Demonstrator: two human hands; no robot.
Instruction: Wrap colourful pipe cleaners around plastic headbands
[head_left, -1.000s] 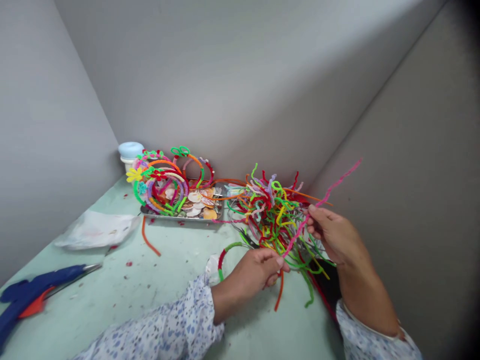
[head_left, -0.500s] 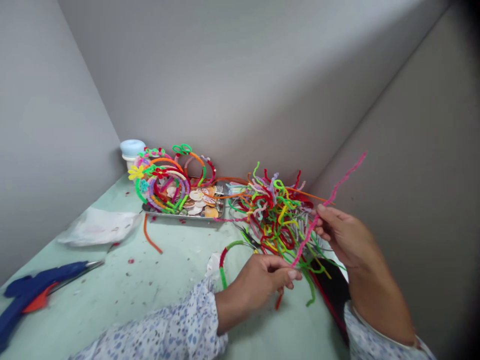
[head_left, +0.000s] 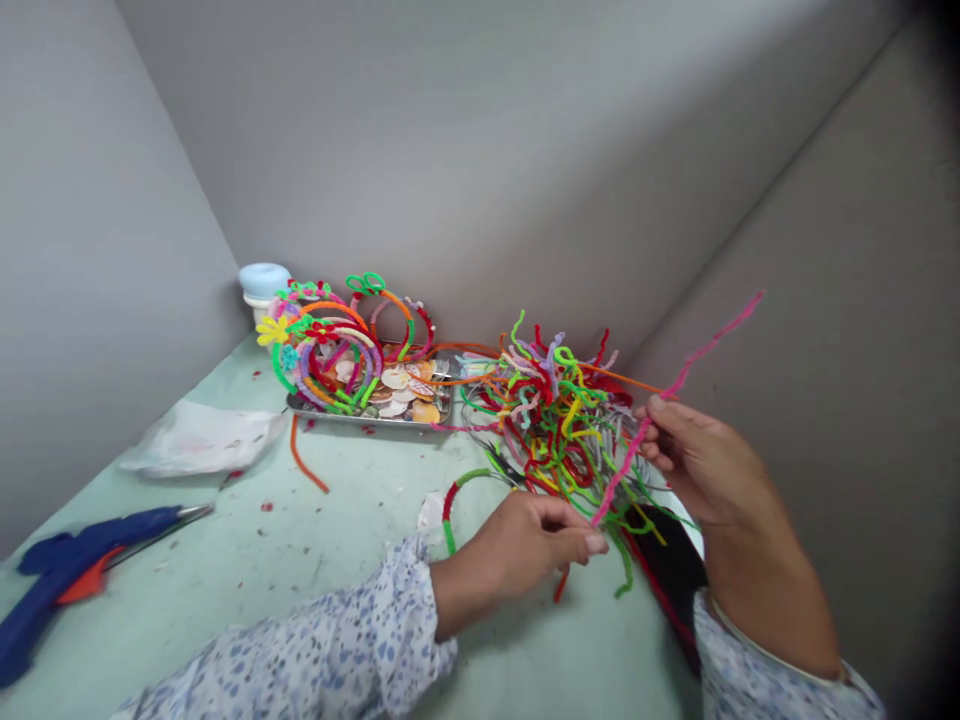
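Observation:
A wavy pink pipe cleaner [head_left: 627, 457] runs slantwise between my two hands. My left hand [head_left: 525, 545] pinches its lower end between thumb and fingers. Farther up, my right hand [head_left: 701, 455] grips it, and the free end rises past the fingers to the upper right. Behind the hands lies a tangled heap of coloured pipe cleaners [head_left: 574, 415] in green, red, yellow and lilac. Just left of my left hand, a headband wrapped in green and red [head_left: 450, 503] lies partly hidden.
A metal tray [head_left: 405, 426] holds shell-like pieces, with several decorated headbands [head_left: 330, 350] on it. A blue glue gun [head_left: 82, 545], a plastic bag [head_left: 199, 440], an orange pipe cleaner [head_left: 304, 462] and a blue-lidded container [head_left: 264, 282] are at left. Grey walls [head_left: 450, 150] stand close behind.
Both hands keep their hold on the pink pipe cleaner. The right hand and the free end have shifted slightly right; the whole view has moved a little.

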